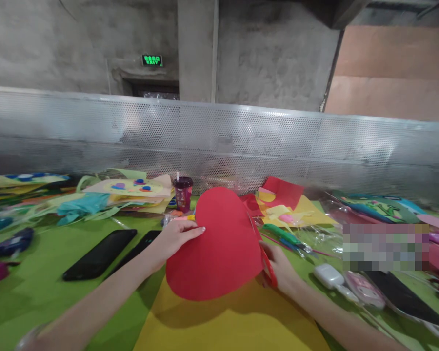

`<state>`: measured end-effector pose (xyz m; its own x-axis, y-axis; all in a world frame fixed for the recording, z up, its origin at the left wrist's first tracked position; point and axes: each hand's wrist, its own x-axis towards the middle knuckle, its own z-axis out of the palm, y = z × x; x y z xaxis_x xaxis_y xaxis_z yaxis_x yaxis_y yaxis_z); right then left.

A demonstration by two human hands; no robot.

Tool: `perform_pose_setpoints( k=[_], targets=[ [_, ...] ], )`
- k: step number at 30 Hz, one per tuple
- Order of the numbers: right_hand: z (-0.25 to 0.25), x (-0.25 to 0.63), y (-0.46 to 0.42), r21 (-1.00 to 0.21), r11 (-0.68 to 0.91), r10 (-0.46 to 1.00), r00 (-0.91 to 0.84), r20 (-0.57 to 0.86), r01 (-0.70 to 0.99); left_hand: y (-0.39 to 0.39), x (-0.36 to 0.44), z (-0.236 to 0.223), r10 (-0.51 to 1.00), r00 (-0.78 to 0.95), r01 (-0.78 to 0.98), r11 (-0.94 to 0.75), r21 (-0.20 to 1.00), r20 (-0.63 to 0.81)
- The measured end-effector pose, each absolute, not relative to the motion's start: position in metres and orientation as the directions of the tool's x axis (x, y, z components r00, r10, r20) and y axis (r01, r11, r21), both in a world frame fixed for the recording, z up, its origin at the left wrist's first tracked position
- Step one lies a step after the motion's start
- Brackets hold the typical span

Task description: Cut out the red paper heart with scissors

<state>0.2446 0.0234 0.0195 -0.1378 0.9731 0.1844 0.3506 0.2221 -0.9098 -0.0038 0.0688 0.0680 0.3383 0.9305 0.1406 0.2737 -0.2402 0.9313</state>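
Note:
A large rounded piece of red paper (219, 248) is held up in the middle, above a yellow sheet (237, 326) on the green tabletop. My left hand (179, 239) pinches its left edge, thumb on the front and the other fingers behind. At the right edge, my right hand (278, 265) is closed round the red-handled scissors (269, 268). A thin part of the blades shows along the paper's right side; the rest is hidden behind the sheet. Most fingers of my right hand are also covered.
Two black phones (100, 254) lie left of my left arm. Behind the paper stands a purple cup with a straw (183, 195). Paper scraps (283, 192), a green cutter-like tool (282, 233) and a white case (329, 276) lie to the right. A perforated metal panel (223, 131) bounds the back.

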Motion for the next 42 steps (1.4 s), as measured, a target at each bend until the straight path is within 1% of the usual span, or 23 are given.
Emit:
perform_pose_setpoints(
  k=[13,18,20,27,42],
  targets=[
    [0.0216,0.2442,0.0231,-0.922,0.23,0.973,-0.108,0.206,0.313,0.0711,-0.0062,0.0656,0.917,0.383,0.208,-0.201,0.957,0.11],
    [0.0279,0.2434,0.0184,-0.915,0.283,0.959,-0.119,0.259,0.288,0.0713,-0.0062,0.0636,0.902,0.424,0.175,-0.169,0.97,0.08],
    [0.0282,0.2434,0.0182,-0.912,0.294,0.955,-0.121,0.269,0.287,0.071,-0.0059,0.0634,0.903,0.422,0.179,-0.169,0.969,0.08],
    [0.0246,0.2438,0.0215,-0.922,0.254,0.966,-0.126,0.226,0.293,0.069,-0.0052,0.0654,0.918,0.386,0.234,-0.188,0.954,0.086],
    [0.0298,0.2442,0.0204,-0.868,0.284,0.958,-0.093,0.27,0.407,0.0687,-0.0047,0.0663,0.923,0.372,0.267,-0.208,0.941,0.098]
  ],
)
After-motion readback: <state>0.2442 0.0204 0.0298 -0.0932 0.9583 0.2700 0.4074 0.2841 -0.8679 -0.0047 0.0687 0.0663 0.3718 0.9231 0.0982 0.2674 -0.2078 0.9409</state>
